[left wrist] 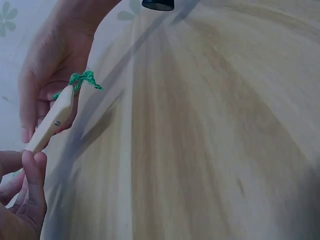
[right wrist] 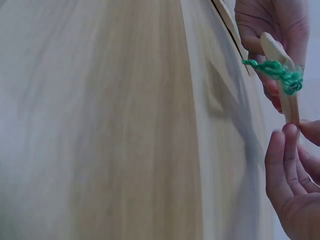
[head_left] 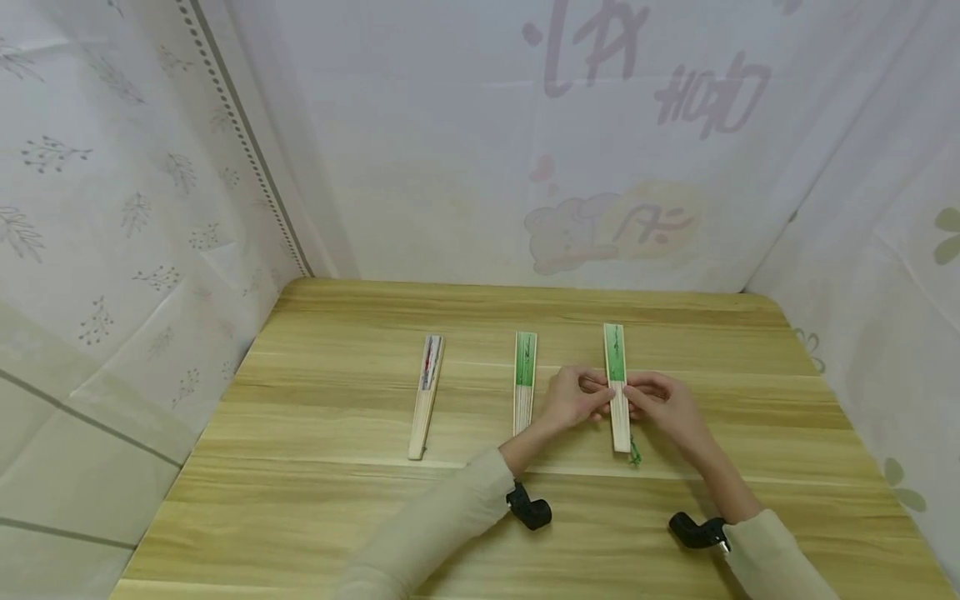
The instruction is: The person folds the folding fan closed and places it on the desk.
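A folded hand fan [head_left: 617, 354] with a green upper part and pale wooden ribs is held upright in the head view, between both hands. My left hand [head_left: 572, 400] pinches its left edge with thumb and fingers, and my right hand [head_left: 671, 408] pinches the right edge at the same height. From its lower end hangs a green tassel [head_left: 635, 452]. Seen from the left wrist, the fan's wooden end [left wrist: 55, 117] with its metal rivet is raised off the wood. The right wrist view shows the tassel [right wrist: 280, 75] in front of that end.
To the left lie a second green folded fan [head_left: 525, 358], its lower end behind the left wrist, and a white-and-dark patterned folded fan [head_left: 426, 400]. All are over a wooden table [head_left: 300, 500]. Printed white curtains [head_left: 412, 150] surround the back and sides.
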### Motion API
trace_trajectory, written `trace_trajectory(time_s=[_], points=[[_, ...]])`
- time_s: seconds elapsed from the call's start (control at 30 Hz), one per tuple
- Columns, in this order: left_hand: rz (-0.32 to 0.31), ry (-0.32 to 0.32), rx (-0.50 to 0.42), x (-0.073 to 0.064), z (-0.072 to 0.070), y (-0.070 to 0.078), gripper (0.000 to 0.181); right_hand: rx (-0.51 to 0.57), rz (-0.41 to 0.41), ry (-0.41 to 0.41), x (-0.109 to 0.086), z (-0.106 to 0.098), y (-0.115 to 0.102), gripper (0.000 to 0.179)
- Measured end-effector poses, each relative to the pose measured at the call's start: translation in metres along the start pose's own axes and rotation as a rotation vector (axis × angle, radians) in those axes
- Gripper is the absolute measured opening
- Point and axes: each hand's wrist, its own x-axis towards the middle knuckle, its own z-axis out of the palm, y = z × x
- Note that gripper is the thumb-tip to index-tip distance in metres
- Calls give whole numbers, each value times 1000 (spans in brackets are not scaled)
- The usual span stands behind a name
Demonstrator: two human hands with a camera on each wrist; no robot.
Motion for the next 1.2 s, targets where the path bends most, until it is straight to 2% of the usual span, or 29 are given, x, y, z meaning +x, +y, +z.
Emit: trace_trajectory(time_s=[0.23, 0.47, 0.8, 1.0, 1.13, 1.2], points=[[-25, 7, -6, 4, 20, 0, 12, 0, 16, -22, -10, -15, 5, 36], [-60, 29, 7, 4, 33, -3, 11, -23, 45, -53, -14, -24, 8, 38], [-53, 18, 131, 0, 36, -1, 9, -105, 99, -114, -11, -27, 6, 30], [-37, 37, 226, 1, 38, -3, 7, -161, 121, -152, -7, -26, 3, 29], [-36, 39, 280, -1, 38, 1, 6, -190, 126, -183, -6, -27, 2, 27], [-7, 34, 323, -2, 36, 0, 6, -200, 125, -188, -6, -28, 2, 28]])
